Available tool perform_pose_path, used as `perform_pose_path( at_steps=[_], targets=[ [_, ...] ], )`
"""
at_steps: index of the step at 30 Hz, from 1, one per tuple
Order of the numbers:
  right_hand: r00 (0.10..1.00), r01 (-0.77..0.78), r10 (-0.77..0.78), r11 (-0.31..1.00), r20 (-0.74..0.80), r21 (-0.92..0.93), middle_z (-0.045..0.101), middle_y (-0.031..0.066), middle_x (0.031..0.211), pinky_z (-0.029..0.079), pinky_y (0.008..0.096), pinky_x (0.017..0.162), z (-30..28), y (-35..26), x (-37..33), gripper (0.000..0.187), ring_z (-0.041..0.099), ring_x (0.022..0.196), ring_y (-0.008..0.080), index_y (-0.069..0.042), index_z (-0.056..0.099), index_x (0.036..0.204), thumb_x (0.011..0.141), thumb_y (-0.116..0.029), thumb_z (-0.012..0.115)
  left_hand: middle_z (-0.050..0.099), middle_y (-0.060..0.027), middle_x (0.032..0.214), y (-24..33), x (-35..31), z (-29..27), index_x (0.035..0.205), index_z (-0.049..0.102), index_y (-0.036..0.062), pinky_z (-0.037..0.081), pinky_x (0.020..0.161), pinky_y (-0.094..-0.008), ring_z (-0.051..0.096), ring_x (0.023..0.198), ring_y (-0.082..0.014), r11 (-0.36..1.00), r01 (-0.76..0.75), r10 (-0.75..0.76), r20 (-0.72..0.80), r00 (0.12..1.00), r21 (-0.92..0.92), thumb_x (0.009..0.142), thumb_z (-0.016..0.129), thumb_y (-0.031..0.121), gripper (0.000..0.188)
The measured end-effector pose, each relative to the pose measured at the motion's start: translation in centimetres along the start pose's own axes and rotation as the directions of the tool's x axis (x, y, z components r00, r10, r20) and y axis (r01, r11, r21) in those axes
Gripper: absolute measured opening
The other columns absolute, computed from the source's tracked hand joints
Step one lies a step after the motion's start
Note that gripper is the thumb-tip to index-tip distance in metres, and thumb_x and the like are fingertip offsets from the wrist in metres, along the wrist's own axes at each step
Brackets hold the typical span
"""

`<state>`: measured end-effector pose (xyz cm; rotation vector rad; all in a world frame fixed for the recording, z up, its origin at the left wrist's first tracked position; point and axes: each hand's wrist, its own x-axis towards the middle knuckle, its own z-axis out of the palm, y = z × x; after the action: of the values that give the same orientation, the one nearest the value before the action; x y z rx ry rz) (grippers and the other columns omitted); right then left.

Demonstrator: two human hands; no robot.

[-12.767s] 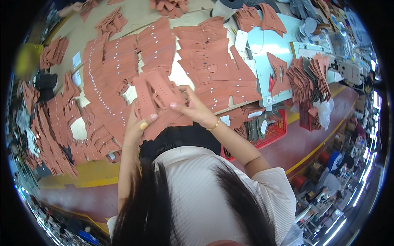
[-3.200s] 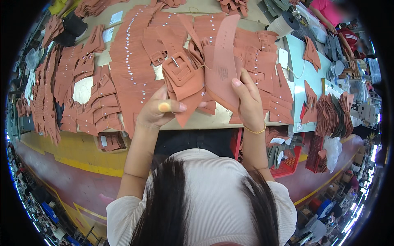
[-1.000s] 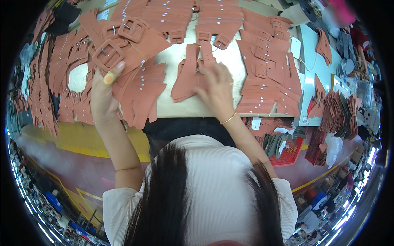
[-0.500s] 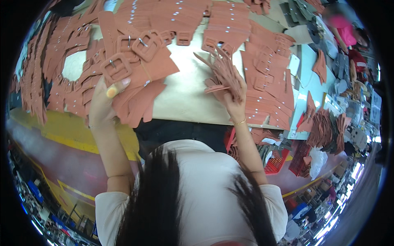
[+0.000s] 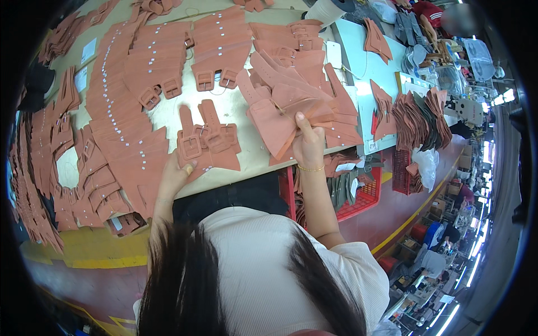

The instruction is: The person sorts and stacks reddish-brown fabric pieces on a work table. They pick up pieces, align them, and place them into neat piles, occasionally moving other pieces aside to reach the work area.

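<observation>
Near the front edge of the table, my left hand (image 5: pixel 178 172) grips a small stack of salmon-brown leather strap pieces with covered buckles (image 5: pixel 208 141), its thumb on top. The fingers underneath are hidden. Farther right, my right hand (image 5: pixel 308 144) is closed on a fanned bundle of leather strap pieces (image 5: pixel 291 106). Their flat sides face up, and the thumb presses on them. A thin band appears to cross this bundle. Beyond both hands, rows of overlapping leather pieces (image 5: pixel 224 42) with small white marks cover much of the table (image 5: pixel 224 103).
A red crate (image 5: pixel 358 197) with leather pieces stands below the table's right end. A pale blue board (image 5: pixel 367 73) lies at the right, with stacked leather pieces (image 5: pixel 409 120) beside it. A thread cone (image 5: pixel 325 12) stands at the far right. Other people work beyond.
The view has swung rightward. The right-hand bundle has turned from edge-on to flat and fanned. My left hand has lowered its buckled pieces toward the table's front edge.
</observation>
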<state>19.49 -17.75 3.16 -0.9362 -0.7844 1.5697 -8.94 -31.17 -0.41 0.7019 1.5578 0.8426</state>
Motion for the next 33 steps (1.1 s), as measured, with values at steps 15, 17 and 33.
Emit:
perform_pose_path(
  at_steps=[15, 17, 33],
  targets=[
    [0.489, 0.856, -0.158, 0.274, 0.858, -0.438, 0.029, 0.0141, 0.154, 0.018, 0.0463, 0.116, 8.6, 2.2, -4.7, 0.072, 0.025, 0.144, 0.0309, -0.012, 0.039, 0.145, 0.078, -0.013, 0.067, 0.041, -0.0138, 0.141, 4.3, -4.0, 4.2, 0.148, 0.029, 0.011, 0.041, 0.102, -0.0444, 0.045, 0.126, -0.0311, 0.526, 0.0, 0.162, 0.1, 0.982, -0.851, 0.085, 0.054, 0.065, 0.086],
    [0.404, 0.91, -0.077, 0.14, 0.912, -0.391, 0.033, 0.013, 0.152, 0.016, 0.0523, 0.116, 9.4, 3.0, -6.1, 0.07, 0.025, 0.143, 0.0351, -0.015, 0.049, 0.138, 0.071, -0.016, 0.07, 0.04, -0.0153, 0.143, 3.7, -4.8, 3.1, 0.147, 0.027, 0.0083, 0.04, 0.105, -0.0476, 0.042, 0.129, -0.033, 0.631, -0.123, 0.133, -0.05, 0.99, -0.766, 0.085, 0.053, 0.059, 0.085],
    [0.623, 0.726, -0.254, 0.54, 0.74, -0.425, 0.063, 0.0056, 0.1, 0.046, 0.0385, 0.088, 5.1, 2.4, -8.7, 0.013, 0.059, 0.101, 0.0249, -0.006, 0.065, 0.093, 0.082, -0.014, 0.066, 0.053, -0.0205, 0.124, 3.3, -3.5, -1.0, 0.134, 0.039, -0.0024, 0.042, 0.1, -0.0647, 0.057, 0.113, -0.0364, 0.572, -0.013, 0.112, 0.062, 0.992, -0.82, 0.073, 0.07, 0.025, 0.074]
  ],
)
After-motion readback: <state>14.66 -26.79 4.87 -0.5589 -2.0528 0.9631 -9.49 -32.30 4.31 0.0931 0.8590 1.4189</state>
